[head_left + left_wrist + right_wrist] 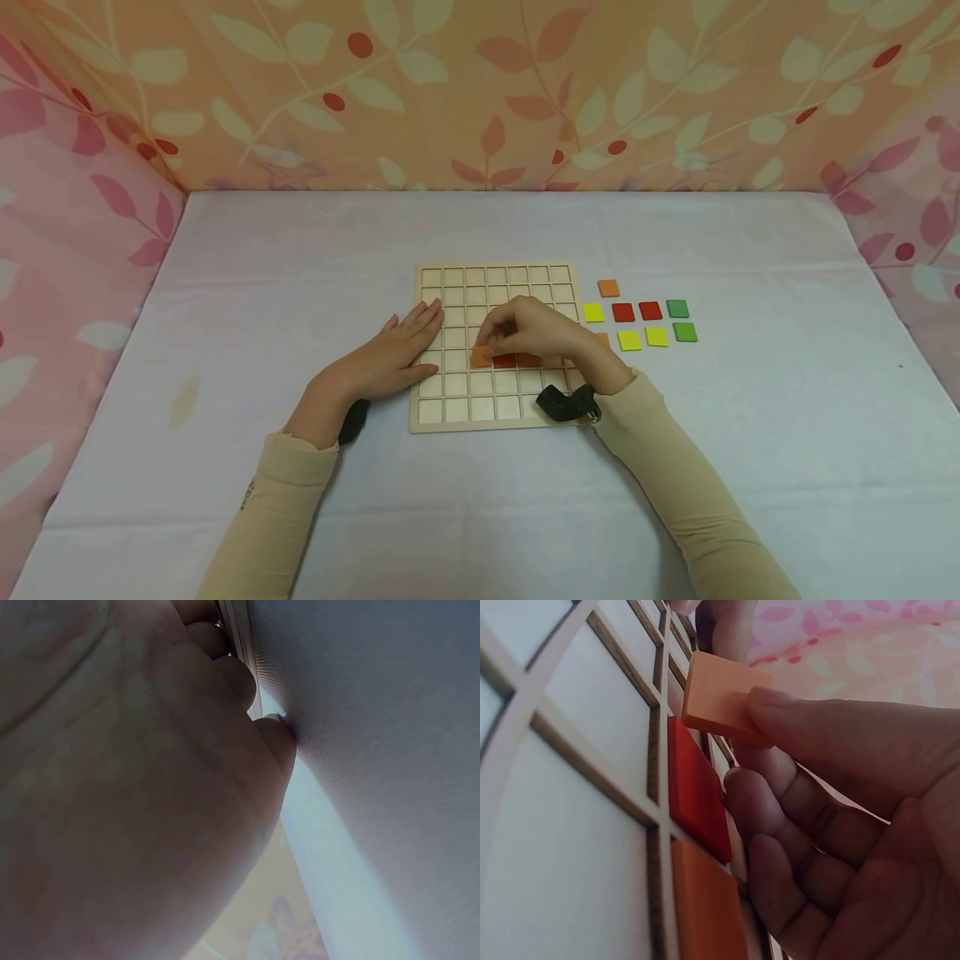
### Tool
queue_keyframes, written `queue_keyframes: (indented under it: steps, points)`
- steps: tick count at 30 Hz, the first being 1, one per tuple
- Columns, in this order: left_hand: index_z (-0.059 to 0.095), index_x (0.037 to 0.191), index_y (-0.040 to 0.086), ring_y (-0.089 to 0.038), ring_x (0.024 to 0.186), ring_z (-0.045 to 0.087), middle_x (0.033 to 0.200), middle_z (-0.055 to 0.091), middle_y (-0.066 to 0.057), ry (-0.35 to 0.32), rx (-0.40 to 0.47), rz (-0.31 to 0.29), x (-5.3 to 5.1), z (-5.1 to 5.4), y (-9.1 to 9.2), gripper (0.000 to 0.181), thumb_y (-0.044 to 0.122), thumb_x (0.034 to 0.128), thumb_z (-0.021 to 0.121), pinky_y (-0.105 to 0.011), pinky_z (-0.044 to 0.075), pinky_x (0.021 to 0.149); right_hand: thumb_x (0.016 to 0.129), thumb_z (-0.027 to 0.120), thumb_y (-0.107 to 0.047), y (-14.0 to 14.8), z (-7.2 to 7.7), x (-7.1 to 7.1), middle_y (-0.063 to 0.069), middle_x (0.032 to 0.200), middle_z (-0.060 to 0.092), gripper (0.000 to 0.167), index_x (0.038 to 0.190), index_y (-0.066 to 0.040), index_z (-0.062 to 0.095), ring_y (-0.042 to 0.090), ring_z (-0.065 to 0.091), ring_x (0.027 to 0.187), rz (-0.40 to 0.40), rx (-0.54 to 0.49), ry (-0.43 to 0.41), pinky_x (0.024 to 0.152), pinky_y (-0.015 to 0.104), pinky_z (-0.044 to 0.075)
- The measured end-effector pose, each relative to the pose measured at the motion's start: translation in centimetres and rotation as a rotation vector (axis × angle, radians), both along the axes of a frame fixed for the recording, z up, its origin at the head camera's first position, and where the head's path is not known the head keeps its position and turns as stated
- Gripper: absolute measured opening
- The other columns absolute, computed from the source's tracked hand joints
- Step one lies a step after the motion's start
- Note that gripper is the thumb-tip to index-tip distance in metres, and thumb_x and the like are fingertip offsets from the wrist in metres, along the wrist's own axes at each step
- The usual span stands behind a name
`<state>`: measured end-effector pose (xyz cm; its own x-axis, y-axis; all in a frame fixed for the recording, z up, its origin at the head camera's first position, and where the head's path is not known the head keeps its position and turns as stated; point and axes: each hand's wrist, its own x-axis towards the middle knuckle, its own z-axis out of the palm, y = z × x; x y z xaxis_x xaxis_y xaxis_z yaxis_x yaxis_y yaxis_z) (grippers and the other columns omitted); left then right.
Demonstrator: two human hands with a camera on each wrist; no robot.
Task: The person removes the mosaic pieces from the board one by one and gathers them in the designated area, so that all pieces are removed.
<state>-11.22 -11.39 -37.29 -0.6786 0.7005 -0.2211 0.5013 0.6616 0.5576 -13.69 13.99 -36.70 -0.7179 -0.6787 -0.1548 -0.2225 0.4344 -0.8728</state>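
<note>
My right hand (536, 327) pinches an orange square tile (720, 694) between thumb and fingers, over a wooden grid board (487, 428). In the right wrist view this tile is tilted above the grid. Beside it a red tile (694, 787) lies in a cell, followed by another orange tile (705, 904) in the same row. My left hand (386, 354) rests on the board's left edge with its fingers extended; the left wrist view shows mostly its palm (142, 772). My right hand and wrist hide part of the board's right side.
Right of the board lie loose tiles: an orange one (608, 288), red ones (623, 312), yellow ones (630, 340) and green ones (685, 332). Another orange tile (603, 340) is partly behind my right wrist. A white cloth (300, 242) covers the table, with patterned curtains (480, 92) around it.
</note>
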Motion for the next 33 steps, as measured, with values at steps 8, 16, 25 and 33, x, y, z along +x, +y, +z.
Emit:
queue_keyframes:
  steps: [8,16,25,33]
  points:
    - [0.007,0.151,0.001,-0.026,0.143,-0.006,0.158,-0.003,-0.010,0.009,0.002,-0.005,-0.1,-0.1,-0.1,0.073,0.026,0.0977,0.052,-0.053,0.000,0.112,0.084,0.070,-0.004,0.3,0.1,-0.2,0.000,0.081,0.067,0.006,0.089,-0.004,0.072,0.017,0.059,0.073,0.003,-0.023,0.031,0.070,0.028,0.049]
    - [0.007,0.150,0.001,-0.026,0.143,-0.006,0.158,-0.003,-0.010,0.009,0.006,-0.001,-0.1,-0.3,-0.1,0.073,0.025,0.0979,0.051,-0.052,0.000,0.112,0.083,0.070,-0.003,0.6,0.2,-0.3,0.002,0.084,0.069,0.007,0.090,-0.002,0.072,0.016,0.062,0.076,-0.017,-0.032,0.016,0.073,0.029,0.051]
    - [0.007,0.150,0.001,-0.026,0.143,-0.006,0.158,-0.003,-0.010,0.002,0.009,-0.004,0.0,-0.1,0.1,0.073,0.025,0.0976,0.052,-0.053,0.000,0.112,0.083,0.072,-0.007,1.6,0.3,-0.2,0.003,0.084,0.070,0.007,0.089,-0.004,0.073,0.019,0.063,0.077,-0.059,-0.045,-0.022,0.073,0.030,0.051]
    - [0.007,0.150,0.001,-0.026,0.143,-0.006,0.158,-0.004,-0.011,0.002,0.005,-0.003,0.0,-0.1,0.0,0.073,0.024,0.0977,0.052,-0.052,0.000,0.112,0.081,0.073,-0.007,3.0,0.6,0.2,0.004,0.084,0.070,0.007,0.087,-0.005,0.074,0.019,0.062,0.075,-0.091,-0.047,-0.014,0.071,0.029,0.050]
